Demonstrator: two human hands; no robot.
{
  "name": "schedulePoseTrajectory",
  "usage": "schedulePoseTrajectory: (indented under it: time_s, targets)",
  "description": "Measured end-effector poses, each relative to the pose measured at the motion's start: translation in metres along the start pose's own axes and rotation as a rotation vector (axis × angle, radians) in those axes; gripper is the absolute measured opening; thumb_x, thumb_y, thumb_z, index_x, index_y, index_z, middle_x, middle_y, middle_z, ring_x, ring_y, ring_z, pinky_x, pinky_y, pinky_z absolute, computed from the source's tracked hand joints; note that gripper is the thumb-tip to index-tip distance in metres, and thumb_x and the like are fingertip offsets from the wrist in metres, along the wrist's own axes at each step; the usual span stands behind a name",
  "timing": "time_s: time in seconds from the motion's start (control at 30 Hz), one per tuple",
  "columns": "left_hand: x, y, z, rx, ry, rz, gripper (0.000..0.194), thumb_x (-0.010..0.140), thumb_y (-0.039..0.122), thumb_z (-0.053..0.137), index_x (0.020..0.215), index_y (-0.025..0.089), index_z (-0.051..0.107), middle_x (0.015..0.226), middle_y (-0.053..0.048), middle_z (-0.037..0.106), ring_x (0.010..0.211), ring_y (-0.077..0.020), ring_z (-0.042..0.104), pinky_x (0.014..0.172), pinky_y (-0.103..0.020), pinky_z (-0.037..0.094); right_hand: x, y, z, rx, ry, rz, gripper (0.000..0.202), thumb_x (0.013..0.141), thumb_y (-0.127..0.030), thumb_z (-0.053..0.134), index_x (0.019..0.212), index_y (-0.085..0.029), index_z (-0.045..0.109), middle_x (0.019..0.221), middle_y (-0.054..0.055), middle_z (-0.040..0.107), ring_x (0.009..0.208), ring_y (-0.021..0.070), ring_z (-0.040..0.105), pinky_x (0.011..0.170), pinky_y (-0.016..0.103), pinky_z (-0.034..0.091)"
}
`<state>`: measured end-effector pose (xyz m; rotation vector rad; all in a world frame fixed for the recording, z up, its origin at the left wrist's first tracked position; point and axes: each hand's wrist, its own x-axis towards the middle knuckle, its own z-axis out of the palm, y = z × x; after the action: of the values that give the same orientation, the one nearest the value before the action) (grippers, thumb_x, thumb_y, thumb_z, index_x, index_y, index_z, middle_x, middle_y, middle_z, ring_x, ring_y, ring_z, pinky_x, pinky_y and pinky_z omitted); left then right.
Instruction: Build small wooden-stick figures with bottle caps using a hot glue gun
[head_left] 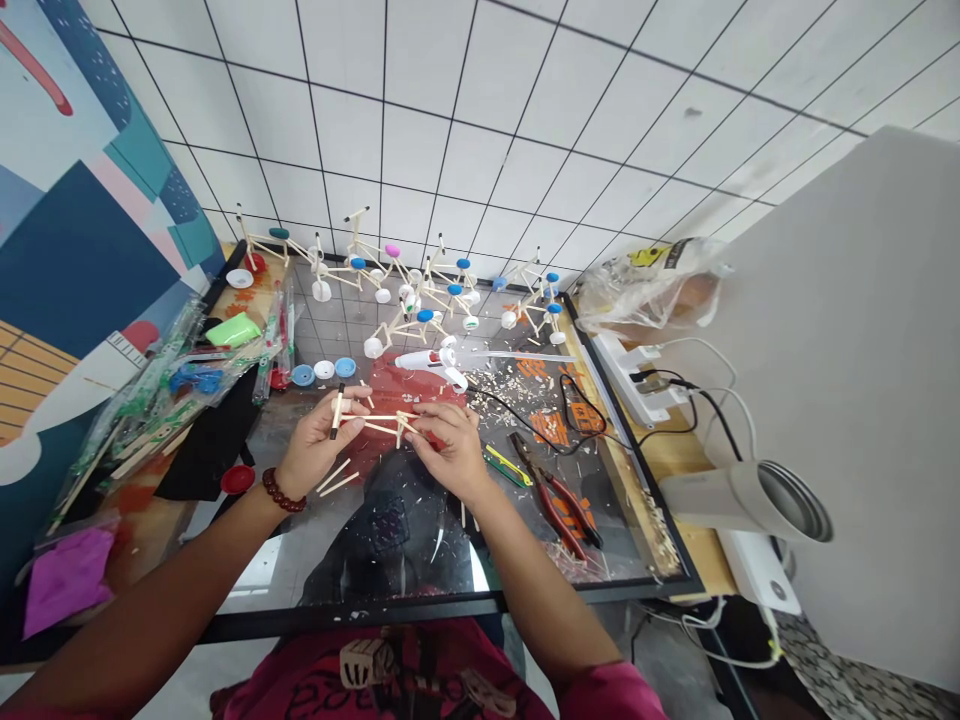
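Observation:
A small frame of thin wooden sticks (pixel 382 419) hangs between both hands above the dark glossy tabletop. My left hand (pixel 319 440) pinches its left end, beside a short stick with black tips. My right hand (pixel 452 445) has its fingers closed on the right end, where several sticks cross. Just beyond the hands lies a white glue gun (pixel 427 362). Loose sticks (pixel 337 480) rest below my left hand. Blue and white bottle caps (pixel 324 370) sit behind it.
Several stick-and-cap models (pixel 425 316) stand along the back. Pliers (pixel 559 495) and a yellow-green cutter (pixel 508 466) lie right of my right hand. Packaged materials (pixel 176 390) fill the left side. A power strip (pixel 634 380) and a grey-white cylinder (pixel 750 500) are at right.

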<state>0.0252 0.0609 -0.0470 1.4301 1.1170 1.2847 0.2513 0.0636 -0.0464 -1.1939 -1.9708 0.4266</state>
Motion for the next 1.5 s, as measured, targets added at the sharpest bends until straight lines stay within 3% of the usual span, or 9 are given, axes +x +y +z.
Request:
schedulePoseTrajectory:
  time_s: [0.23,0.53,0.63,0.77,0.87,1.07,1.23,1.37,1.5]
  targets:
    - [0.001,-0.006,-0.002,-0.046,0.012,-0.001,0.010,0.088,0.030,0.066,0.092,0.022,0.070,0.127,-0.008,0.065,0.112,-0.0248,0.061,0.091,-0.035,0.049,0.000,0.000,-0.003,-0.024,-0.045,0.036,0.003,0.087,-0.026,0.070,0.084,-0.026,0.071,0.110,0.001,0.076,0.105,0.0210,0.066,0.096,0.040,0.029]
    - [0.000,-0.007,-0.002,-0.030,0.012,-0.016,0.013,0.087,0.032,0.066,0.092,0.021,0.070,0.129,-0.009,0.063,0.112,-0.0260,0.061,0.086,-0.034,0.050,-0.001,0.000,-0.002,0.021,0.004,0.014,0.002,0.084,-0.025,0.073,0.085,-0.026,0.072,0.110,0.001,0.075,0.105,0.0219,0.067,0.098,0.043,0.030]
    - [0.000,-0.006,-0.002,-0.018,0.021,-0.023,0.013,0.087,0.033,0.066,0.091,0.021,0.070,0.129,-0.009,0.064,0.106,-0.0246,0.063,0.087,-0.035,0.050,0.001,0.001,-0.011,0.103,0.087,0.034,0.009,0.084,-0.030,0.074,0.092,-0.027,0.074,0.117,0.005,0.073,0.108,0.0235,0.067,0.100,0.043,0.036]
    - [0.000,-0.006,-0.001,-0.017,0.026,-0.021,0.014,0.086,0.034,0.066,0.090,0.021,0.070,0.128,-0.009,0.065,0.104,-0.0245,0.063,0.088,-0.036,0.049,0.002,0.014,-0.024,0.214,0.249,0.146,0.010,0.089,-0.032,0.066,0.089,-0.026,0.074,0.109,0.006,0.074,0.103,0.0225,0.068,0.096,0.041,0.047]
    - [0.000,-0.005,0.000,-0.025,0.028,-0.019,0.012,0.086,0.033,0.066,0.090,0.022,0.069,0.128,-0.008,0.066,0.107,-0.0250,0.063,0.088,-0.035,0.049,0.000,0.023,-0.024,0.233,0.284,0.183,0.011,0.089,-0.031,0.065,0.086,-0.025,0.073,0.107,0.007,0.074,0.102,0.0223,0.068,0.094,0.041,0.050]
    - [0.000,-0.006,-0.001,0.010,0.012,0.001,0.011,0.088,0.032,0.066,0.091,0.023,0.069,0.127,-0.007,0.066,0.115,-0.0261,0.060,0.097,-0.037,0.045,-0.001,0.013,-0.016,0.159,0.219,0.111,0.013,0.087,-0.032,0.067,0.097,-0.026,0.073,0.113,0.007,0.073,0.108,0.0248,0.067,0.100,0.046,0.045]
    - [0.001,-0.010,-0.002,0.022,0.021,0.027,0.011,0.088,0.033,0.065,0.091,0.022,0.068,0.126,-0.008,0.065,0.119,-0.0260,0.058,0.104,-0.039,0.041,-0.002,0.009,-0.020,0.111,0.131,-0.031,0.044,0.082,-0.031,0.070,0.124,-0.026,0.062,0.130,0.010,0.065,0.122,0.0280,0.059,0.104,0.048,0.040]
    - [0.002,-0.013,-0.003,-0.008,0.027,0.022,0.012,0.088,0.034,0.066,0.090,0.022,0.067,0.126,-0.008,0.065,0.118,-0.0254,0.059,0.102,-0.039,0.042,-0.002,0.014,-0.019,0.162,0.196,-0.018,0.037,0.085,-0.025,0.063,0.121,-0.026,0.062,0.126,0.009,0.067,0.120,0.0259,0.060,0.104,0.046,0.043]
    - [0.003,-0.013,-0.002,-0.042,0.048,-0.007,0.016,0.086,0.037,0.067,0.088,0.022,0.067,0.125,-0.009,0.065,0.112,-0.0250,0.060,0.086,-0.034,0.049,-0.002,0.016,-0.013,0.234,0.242,0.020,0.026,0.087,-0.023,0.061,0.111,-0.026,0.067,0.116,0.007,0.072,0.113,0.0245,0.064,0.102,0.045,0.045]
